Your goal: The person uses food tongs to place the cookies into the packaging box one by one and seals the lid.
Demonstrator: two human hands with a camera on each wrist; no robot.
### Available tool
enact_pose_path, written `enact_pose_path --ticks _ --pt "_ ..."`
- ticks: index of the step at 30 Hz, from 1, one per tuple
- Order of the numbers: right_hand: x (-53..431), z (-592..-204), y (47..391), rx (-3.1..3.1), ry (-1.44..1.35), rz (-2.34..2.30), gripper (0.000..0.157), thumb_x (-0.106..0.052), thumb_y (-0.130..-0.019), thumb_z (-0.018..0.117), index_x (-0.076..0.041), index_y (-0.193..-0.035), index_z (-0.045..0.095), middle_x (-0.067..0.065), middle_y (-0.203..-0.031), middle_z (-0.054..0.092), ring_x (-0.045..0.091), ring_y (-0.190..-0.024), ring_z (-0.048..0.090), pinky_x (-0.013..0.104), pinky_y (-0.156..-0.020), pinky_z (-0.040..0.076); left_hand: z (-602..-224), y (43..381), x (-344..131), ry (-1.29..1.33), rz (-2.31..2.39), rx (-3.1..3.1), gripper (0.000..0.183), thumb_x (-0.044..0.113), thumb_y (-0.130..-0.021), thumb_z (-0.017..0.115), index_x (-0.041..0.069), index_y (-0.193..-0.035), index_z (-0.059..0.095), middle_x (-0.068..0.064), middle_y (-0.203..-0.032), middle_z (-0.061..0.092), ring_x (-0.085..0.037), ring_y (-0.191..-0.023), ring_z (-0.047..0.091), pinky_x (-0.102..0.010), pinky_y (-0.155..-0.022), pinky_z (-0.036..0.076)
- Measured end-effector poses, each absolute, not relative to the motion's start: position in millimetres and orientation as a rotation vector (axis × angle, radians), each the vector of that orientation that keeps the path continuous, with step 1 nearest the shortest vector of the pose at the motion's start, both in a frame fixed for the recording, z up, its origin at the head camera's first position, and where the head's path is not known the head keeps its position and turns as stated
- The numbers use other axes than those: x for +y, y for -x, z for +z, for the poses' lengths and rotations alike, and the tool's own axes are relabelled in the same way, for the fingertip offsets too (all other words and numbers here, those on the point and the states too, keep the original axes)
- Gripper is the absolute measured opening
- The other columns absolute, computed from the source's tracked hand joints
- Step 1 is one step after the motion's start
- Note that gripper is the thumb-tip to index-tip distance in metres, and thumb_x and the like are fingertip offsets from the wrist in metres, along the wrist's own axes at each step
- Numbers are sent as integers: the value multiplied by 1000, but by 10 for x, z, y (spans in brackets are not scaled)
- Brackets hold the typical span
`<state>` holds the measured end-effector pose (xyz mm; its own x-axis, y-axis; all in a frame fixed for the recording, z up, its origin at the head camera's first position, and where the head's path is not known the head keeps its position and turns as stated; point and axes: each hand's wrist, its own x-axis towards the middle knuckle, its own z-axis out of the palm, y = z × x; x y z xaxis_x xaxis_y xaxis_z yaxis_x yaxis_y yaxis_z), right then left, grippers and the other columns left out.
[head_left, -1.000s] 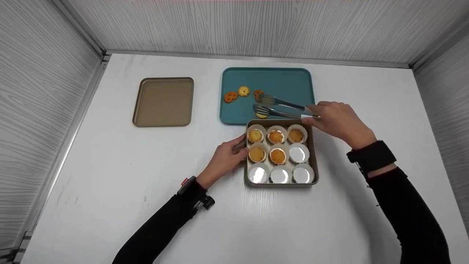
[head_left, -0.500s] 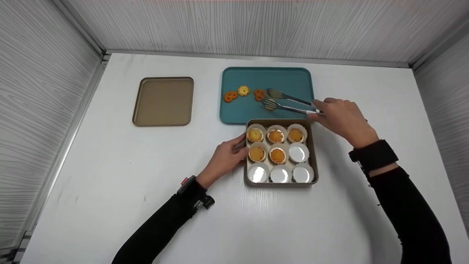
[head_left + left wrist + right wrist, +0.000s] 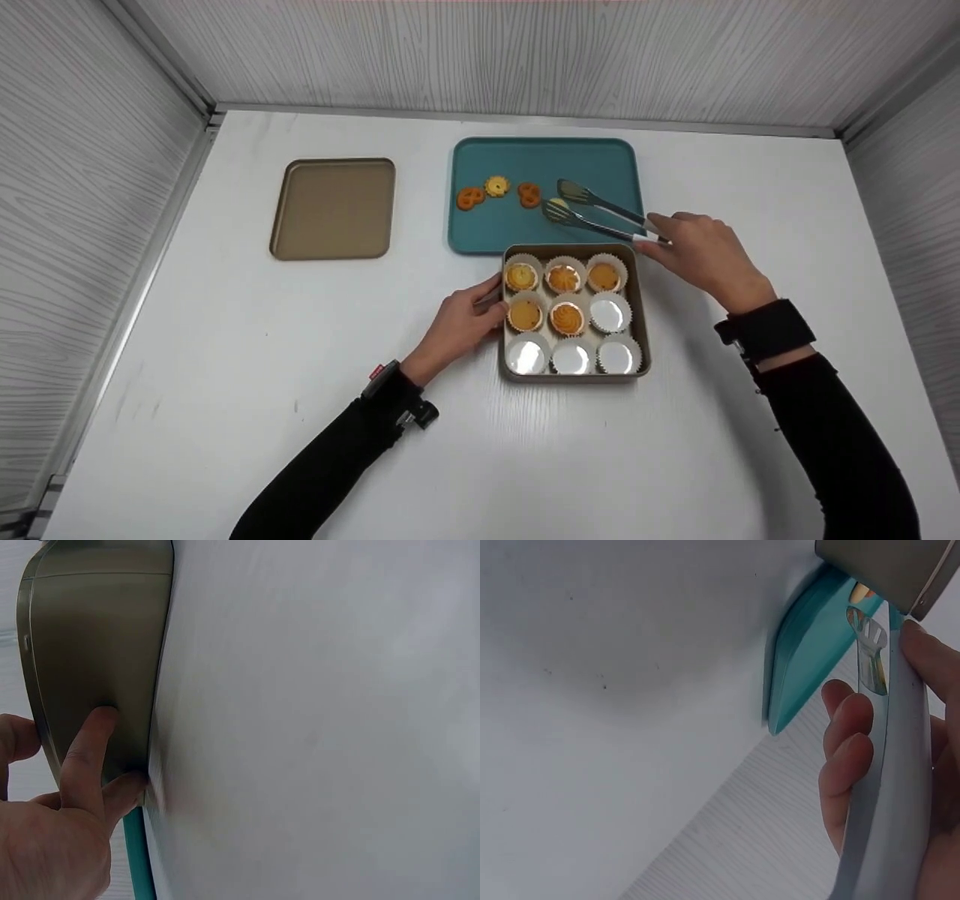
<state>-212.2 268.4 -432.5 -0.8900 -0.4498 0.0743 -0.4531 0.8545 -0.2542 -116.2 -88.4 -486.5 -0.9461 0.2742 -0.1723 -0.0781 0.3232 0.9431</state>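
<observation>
In the head view, my left hand (image 3: 469, 322) holds the left wall of a brown square baking tin (image 3: 576, 379). Its thumb lies at the rim, and its fingers (image 3: 88, 754) press the outer side in the left wrist view. White paper cups fill the tin; several hold cookies, such as a swirled cookie (image 3: 567, 319), and several are bare, like one cup (image 3: 610, 313). My right hand (image 3: 705, 255) grips serving tongs (image 3: 607, 206) over the teal tray (image 3: 570, 159). The tong heads stand apart. A yellow cookie (image 3: 559, 203) shows partly behind the lower, slotted head.
Two pretzel-shaped cookies, the left pretzel (image 3: 470, 199) and the right pretzel (image 3: 529, 195), lie on the teal tray with a round yellow cookie (image 3: 497, 186) between them. A brown square tray (image 3: 334, 210) sits to the left. Wood-patterned panels (image 3: 480, 60) border the white table.
My right hand has moved the tongs rightward over the teal tray. The yellow cookie at the lower head has shifted up and right, away from the tin. My left hand has stayed at the tin.
</observation>
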Motion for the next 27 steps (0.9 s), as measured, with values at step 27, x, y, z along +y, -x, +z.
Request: enact_pose_path --ticks 27 --pt "2861 -4261 1967 -2821 -750 476 32 -25 -97 75 2 -113 71 13 -71 64 27 -62 57 45 -56 47 -4851 1167 -875 -147 1653 2279 60 19 -103 60 5 -157 41 -14 -151 52 -22 -131 60 -30 -101 53"
